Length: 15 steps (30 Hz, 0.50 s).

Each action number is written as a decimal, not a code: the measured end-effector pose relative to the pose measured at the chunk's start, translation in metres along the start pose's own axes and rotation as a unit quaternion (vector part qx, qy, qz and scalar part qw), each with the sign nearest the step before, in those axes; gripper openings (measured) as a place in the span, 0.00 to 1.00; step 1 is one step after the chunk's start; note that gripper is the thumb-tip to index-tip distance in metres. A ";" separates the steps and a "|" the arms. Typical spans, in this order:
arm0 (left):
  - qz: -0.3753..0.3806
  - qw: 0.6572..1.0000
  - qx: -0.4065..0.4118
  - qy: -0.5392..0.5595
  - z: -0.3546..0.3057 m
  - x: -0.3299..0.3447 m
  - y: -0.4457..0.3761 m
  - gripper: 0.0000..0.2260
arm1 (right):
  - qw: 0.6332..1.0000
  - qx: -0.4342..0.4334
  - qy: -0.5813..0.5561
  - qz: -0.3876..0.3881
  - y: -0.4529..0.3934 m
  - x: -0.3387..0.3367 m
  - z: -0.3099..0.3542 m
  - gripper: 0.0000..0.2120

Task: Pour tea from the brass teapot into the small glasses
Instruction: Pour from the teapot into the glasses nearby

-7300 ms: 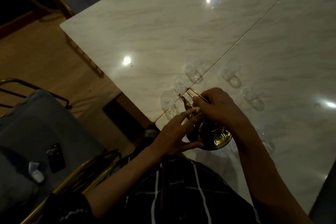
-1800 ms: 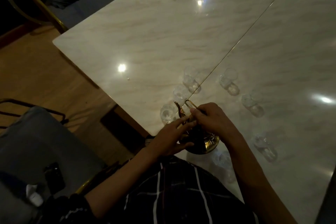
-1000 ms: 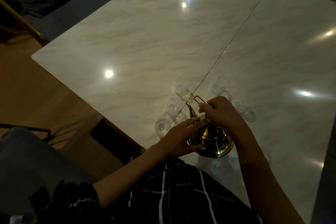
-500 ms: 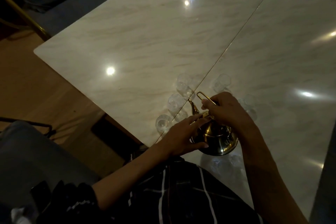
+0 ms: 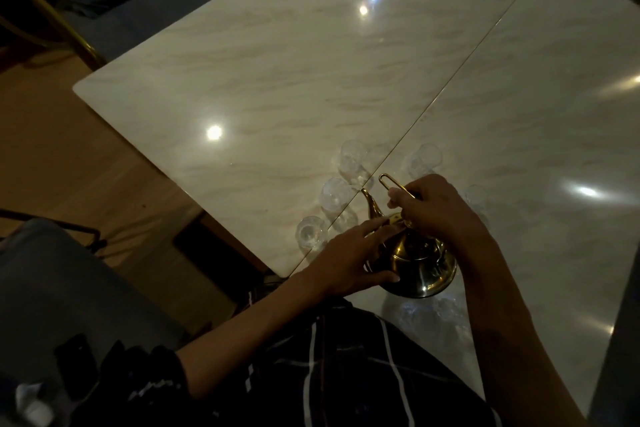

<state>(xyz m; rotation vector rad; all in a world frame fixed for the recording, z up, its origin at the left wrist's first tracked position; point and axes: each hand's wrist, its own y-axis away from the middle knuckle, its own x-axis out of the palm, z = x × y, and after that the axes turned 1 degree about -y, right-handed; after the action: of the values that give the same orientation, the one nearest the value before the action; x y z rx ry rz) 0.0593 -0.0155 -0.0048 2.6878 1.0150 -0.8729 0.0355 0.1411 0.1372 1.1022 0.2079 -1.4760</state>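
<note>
The brass teapot (image 5: pixel 420 267) hangs tilted above the near edge of the marble table (image 5: pixel 277 87), its spout (image 5: pixel 370 204) aimed up-left at a small clear glass (image 5: pixel 334 196). My right hand (image 5: pixel 436 208) grips the thin looped handle from above. My left hand (image 5: pixel 349 256) has straight fingers pressed on the lid and the thumb against the pot's side. Several small glasses ring the pot: one at the table edge (image 5: pixel 310 236), one further back (image 5: pixel 351 161), one across the seam (image 5: pixel 424 159). Others lie dim beneath the pot (image 5: pixel 429 315). No stream of tea can be made out.
A brass seam (image 5: pixel 485 42) runs diagonally across the table. A grey chair (image 5: pixel 69 288) with a phone on its seat stands at the left over the wooden floor. Another gold-framed chair (image 5: pixel 52 10) stands at the far left corner. The table's back half is bare.
The teapot has shifted a little back and right over the last second, staying tilted. Both hands kept their hold on it.
</note>
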 end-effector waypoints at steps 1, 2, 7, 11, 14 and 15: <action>-0.002 1.000 0.003 -0.001 0.000 0.001 0.000 0.37 | 1.000 -0.001 0.000 0.000 0.000 -0.001 0.000 0.14; -0.003 1.000 0.004 -0.002 0.000 0.001 0.000 0.37 | 1.000 -0.002 -0.001 0.001 0.001 -0.001 0.000 0.14; 0.000 1.000 0.004 -0.002 0.001 0.003 0.000 0.38 | 1.000 0.003 0.000 0.003 0.001 -0.002 0.001 0.14; -0.002 1.000 0.004 -0.005 0.000 0.002 0.000 0.38 | 1.000 0.002 0.008 -0.001 0.002 -0.002 0.001 0.14; -0.003 1.000 0.003 -0.002 0.001 0.003 0.000 0.38 | 1.000 0.004 0.002 -0.001 0.003 -0.001 0.001 0.15; -0.003 1.000 0.001 -0.002 0.001 0.003 0.001 0.38 | 1.000 0.005 0.002 0.000 0.003 -0.001 0.002 0.14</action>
<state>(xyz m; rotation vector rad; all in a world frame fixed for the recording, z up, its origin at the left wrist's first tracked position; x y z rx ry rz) 0.0614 -0.0143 -0.0075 2.6843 1.0222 -0.8812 0.0368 0.1400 0.1402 1.1122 0.2035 -1.4765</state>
